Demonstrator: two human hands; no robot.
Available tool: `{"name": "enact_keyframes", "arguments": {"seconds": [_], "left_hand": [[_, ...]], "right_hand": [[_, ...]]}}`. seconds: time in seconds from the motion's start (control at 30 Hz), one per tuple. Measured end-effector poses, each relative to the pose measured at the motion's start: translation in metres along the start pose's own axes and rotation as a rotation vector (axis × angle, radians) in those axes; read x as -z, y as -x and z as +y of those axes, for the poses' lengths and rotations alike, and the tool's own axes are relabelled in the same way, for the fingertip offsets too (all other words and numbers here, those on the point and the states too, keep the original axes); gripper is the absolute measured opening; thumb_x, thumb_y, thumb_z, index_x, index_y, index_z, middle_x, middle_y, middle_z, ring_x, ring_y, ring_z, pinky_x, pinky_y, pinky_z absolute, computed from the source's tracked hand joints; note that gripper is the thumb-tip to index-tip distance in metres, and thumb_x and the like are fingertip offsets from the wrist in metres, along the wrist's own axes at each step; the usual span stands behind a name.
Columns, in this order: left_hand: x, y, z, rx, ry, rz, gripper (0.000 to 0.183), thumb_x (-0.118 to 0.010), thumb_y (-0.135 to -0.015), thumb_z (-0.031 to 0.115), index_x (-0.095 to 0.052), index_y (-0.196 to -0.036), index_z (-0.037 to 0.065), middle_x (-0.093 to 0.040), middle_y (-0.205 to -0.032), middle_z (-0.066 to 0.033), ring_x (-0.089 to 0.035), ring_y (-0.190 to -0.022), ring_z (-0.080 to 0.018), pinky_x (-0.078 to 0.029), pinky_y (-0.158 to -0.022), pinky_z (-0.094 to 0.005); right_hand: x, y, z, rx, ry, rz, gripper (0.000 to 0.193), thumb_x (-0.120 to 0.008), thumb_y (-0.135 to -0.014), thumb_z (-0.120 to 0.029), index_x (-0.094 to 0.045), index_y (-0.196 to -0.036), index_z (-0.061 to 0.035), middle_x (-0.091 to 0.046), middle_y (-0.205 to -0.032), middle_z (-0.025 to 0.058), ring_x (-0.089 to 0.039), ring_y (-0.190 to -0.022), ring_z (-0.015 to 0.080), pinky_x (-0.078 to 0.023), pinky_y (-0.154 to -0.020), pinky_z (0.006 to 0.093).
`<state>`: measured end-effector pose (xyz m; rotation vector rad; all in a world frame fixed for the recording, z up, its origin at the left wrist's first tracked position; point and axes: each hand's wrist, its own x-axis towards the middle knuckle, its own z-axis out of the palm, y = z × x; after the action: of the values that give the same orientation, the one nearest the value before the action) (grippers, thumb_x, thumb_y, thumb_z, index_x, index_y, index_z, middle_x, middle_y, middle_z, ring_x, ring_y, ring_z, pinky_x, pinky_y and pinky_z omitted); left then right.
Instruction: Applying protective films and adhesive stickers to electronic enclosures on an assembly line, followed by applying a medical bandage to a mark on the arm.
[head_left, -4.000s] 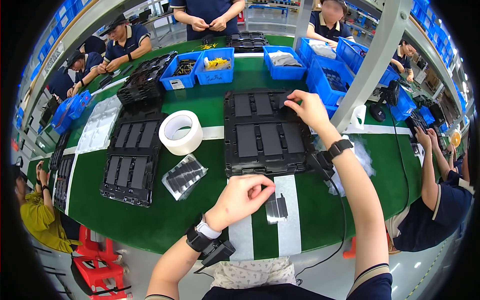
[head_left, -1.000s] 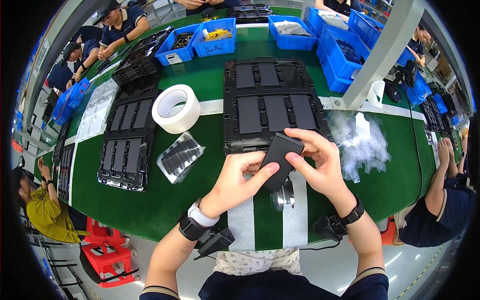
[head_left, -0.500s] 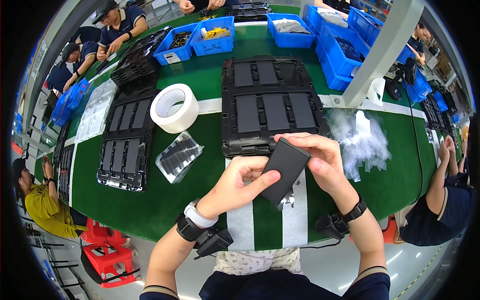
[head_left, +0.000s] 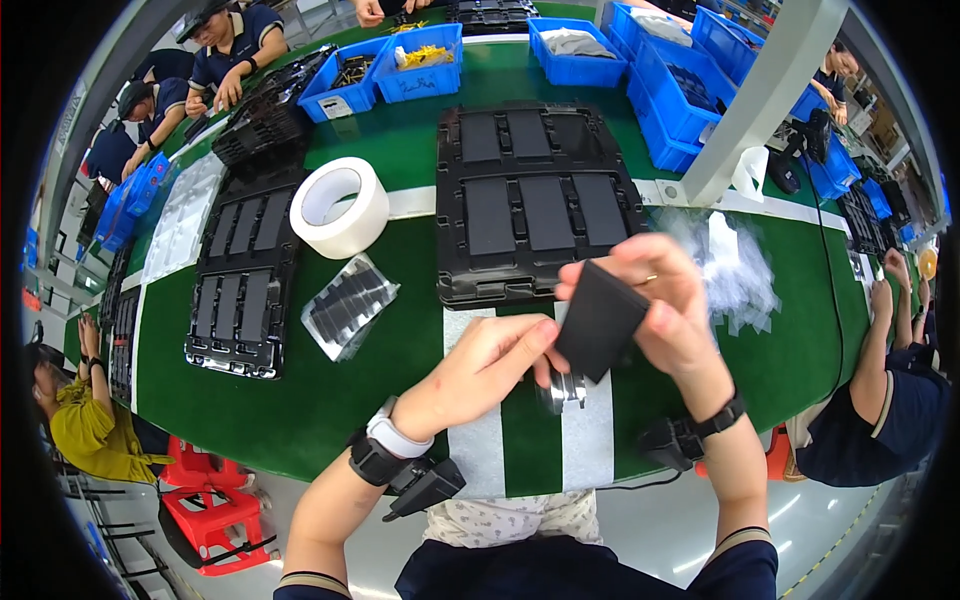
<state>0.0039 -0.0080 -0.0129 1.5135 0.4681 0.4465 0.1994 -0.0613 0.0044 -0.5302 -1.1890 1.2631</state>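
A flat black rectangular case (head_left: 603, 318) is held tilted above the table's near middle. My right hand (head_left: 672, 310) grips it from the right, fingers behind its upper edge and thumb at its right side. At the lower left edge of the case, my left hand (head_left: 485, 365) is closed, its thumb and fingertips against that edge. Just below lies a small shiny clear strip (head_left: 566, 394), partly hidden by my hands. Beyond them a black tray (head_left: 455, 280) holds several similar black cases, with a vacant slot at its upper right.
Left are a white tape roll (head_left: 372, 215), a clear bag of black strips (head_left: 350, 308) and another loaded black tray (head_left: 235, 360). Clear film pieces (head_left: 735, 275) lie to the right, near a metal post (head_left: 770, 110). Blue bins (head_left: 420, 85) line the back. Other people sit around.
The black case has moved slightly right and up and turned in my right hand. My left thumb has slid off its face to its edge. The whole view has shifted a little.
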Motion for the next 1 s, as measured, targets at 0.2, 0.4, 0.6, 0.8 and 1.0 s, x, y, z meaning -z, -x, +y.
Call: {"name": "enact_keyframes", "arguments": {"seconds": [0.2, 0.4, 0.6, 0.8, 1.0], "left_hand": [[-0.006, 0.001, -0.007, -0.080, -0.528, 0.153, 0.017, -0.064, -0.077, 0.005, -0.065, -0.094, 0.004, -0.060, -0.072, -0.0056, -0.049, -0.048, -0.0064, -0.036, -0.043, -0.0201], [-0.011, 0.002, -0.002, -0.024, -0.594, 0.142, 0.019, -0.074, -0.069, 0.011, -0.068, -0.086, 0.008, -0.055, -0.065, -0.0022, -0.043, -0.042, -0.0062, -0.035, -0.041, -0.0207], [-0.014, 0.004, -0.005, -0.020, -0.669, 0.084, 0.023, -0.075, -0.066, 0.012, -0.067, -0.088, 0.010, -0.055, -0.066, -0.0005, -0.046, -0.045, -0.0081, -0.038, -0.043, -0.0215], [-0.019, 0.005, -0.004, -0.009, -0.701, 0.016, 0.024, -0.075, -0.066, 0.017, -0.066, -0.088, 0.013, -0.055, -0.064, 0.0002, -0.048, -0.046, -0.0104, -0.041, -0.045, -0.0232], [-0.020, 0.005, -0.002, 0.040, -0.674, 0.008, 0.025, -0.075, -0.066, 0.018, -0.065, -0.088, 0.013, -0.056, -0.063, 0.0011, -0.048, -0.046, -0.0106, -0.041, -0.045, -0.0235]], "right_hand": [[-0.018, 0.039, -0.058, -0.082, 1.186, -0.086, 0.040, -0.075, -0.065, -0.010, -0.055, -0.099, -0.0015, -0.061, -0.104, 0.0132, -0.060, -0.097, 0.0278, -0.049, -0.081, 0.0340], [-0.012, 0.069, -0.029, -0.165, 1.464, -0.324, 0.029, -0.071, -0.065, -0.016, -0.058, -0.089, -0.0064, -0.060, -0.106, 0.0067, -0.056, -0.098, 0.0239, -0.046, -0.082, 0.0359], [0.001, 0.079, -0.030, -0.154, 1.481, -0.298, 0.030, -0.072, -0.064, -0.017, -0.064, -0.092, -0.0098, -0.058, -0.108, 0.0064, -0.054, -0.100, 0.0238, -0.044, -0.089, 0.0397], [-0.004, 0.087, -0.014, -0.035, 1.456, -0.264, 0.034, -0.074, -0.060, -0.016, -0.066, -0.092, -0.0103, -0.057, -0.110, 0.0057, -0.054, -0.098, 0.0253, -0.046, -0.082, 0.0386], [-0.003, 0.087, -0.009, -0.017, 1.434, -0.251, 0.035, -0.075, -0.059, -0.016, -0.066, -0.092, -0.0111, -0.056, -0.111, 0.0065, -0.053, -0.095, 0.0251, -0.046, -0.074, 0.0362]]}}
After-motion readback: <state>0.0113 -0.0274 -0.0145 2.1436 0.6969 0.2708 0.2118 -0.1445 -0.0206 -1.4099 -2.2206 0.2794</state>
